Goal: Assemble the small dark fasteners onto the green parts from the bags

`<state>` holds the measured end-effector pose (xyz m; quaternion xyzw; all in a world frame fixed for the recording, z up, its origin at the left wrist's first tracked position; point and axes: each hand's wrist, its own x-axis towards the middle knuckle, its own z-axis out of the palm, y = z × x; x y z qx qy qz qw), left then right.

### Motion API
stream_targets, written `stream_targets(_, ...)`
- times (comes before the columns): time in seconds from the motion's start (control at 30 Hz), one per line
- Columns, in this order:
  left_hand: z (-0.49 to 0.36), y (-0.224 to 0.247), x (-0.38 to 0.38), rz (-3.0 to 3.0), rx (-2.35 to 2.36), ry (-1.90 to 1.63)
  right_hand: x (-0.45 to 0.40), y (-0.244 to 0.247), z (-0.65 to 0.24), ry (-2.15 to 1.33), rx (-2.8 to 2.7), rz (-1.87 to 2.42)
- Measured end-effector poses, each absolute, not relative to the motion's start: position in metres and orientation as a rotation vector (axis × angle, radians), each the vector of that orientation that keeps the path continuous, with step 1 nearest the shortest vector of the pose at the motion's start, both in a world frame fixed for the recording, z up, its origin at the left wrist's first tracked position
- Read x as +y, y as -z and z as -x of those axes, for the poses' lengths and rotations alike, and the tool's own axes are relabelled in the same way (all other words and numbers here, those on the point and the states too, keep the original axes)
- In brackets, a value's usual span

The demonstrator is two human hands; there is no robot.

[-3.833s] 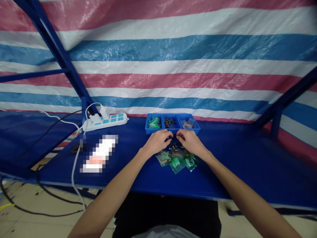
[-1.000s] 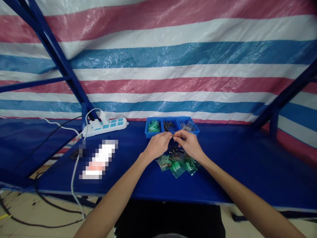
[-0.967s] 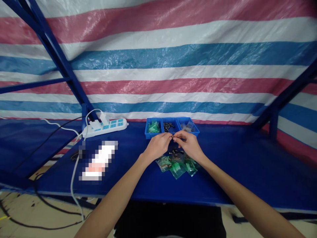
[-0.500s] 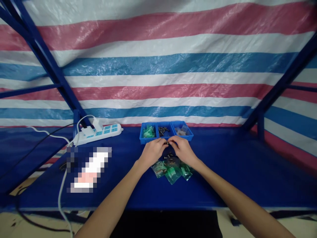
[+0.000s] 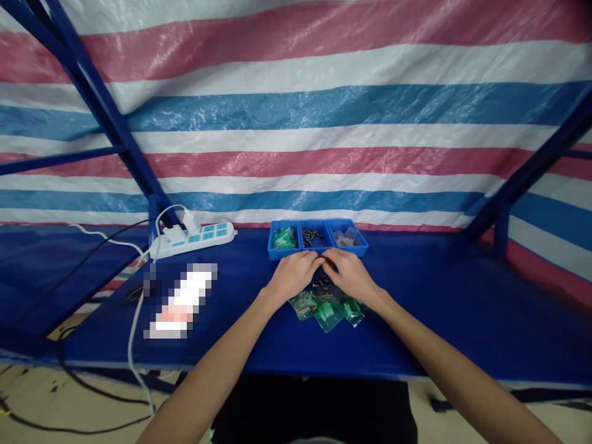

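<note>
My left hand [image 5: 295, 274] and my right hand [image 5: 350, 271] meet fingertip to fingertip just in front of a blue three-part bin [image 5: 277, 253]. Both are closed in a pinch; whatever lies between the fingers is too small and covered to name. Below them on the table rest several small clear bags, among them a bag with green contents [image 5: 329, 314] and a bag with brownish pieces [image 5: 304, 306]. Small dark parts [image 5: 324, 282] lie between the hands and the bags. In the bin are green bags [image 5: 283, 238], dark screw-like pieces [image 5: 312, 237] and clear bags [image 5: 346, 238].
A white power strip [image 5: 208, 237] with plugs and cables stands at the back left of the blue table [image 5: 439, 296]. A blurred-out flat item [image 5: 185, 302] lies in front of it. Blue frame posts [image 5: 504, 228] rise at both sides, before a striped sheet [image 5: 324, 111].
The view has shifted slightly, so the scene sits a little higher and further right. My hands stay together in front of the bin, fingers now curled more over the pinch.
</note>
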<state>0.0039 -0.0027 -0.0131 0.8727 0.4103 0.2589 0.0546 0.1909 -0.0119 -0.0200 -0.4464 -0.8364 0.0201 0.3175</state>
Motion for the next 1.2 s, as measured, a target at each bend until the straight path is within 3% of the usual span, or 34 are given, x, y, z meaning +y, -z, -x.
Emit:
stream_targets(0.17, -0.0022, 0.0117, -0.0005, -2.508, 1.064, -1.058, -0.0098, 0.0168, -0.1885, -0.382, -2.013, 1.190)
stream_targets(0.33, -0.0014, 0.0154, 0.0027, -2.552, 0.958, -1.079, -0.0064, 0.0167, -0.1912, -0.662, -1.923, 1.160)
stream_targets(0.67, -0.0017, 0.0169, 0.0039, -2.586, 1.082, -1.102, -0.0100, 0.0168, -0.1885, -0.361, -2.120, 1.145)
stream_targets(1.2, -0.0034, 0.0120, 0.0041, -2.369, 1.031, -1.140, -0.0146, 0.0153, -0.1851, -0.426, -1.980, 1.147)
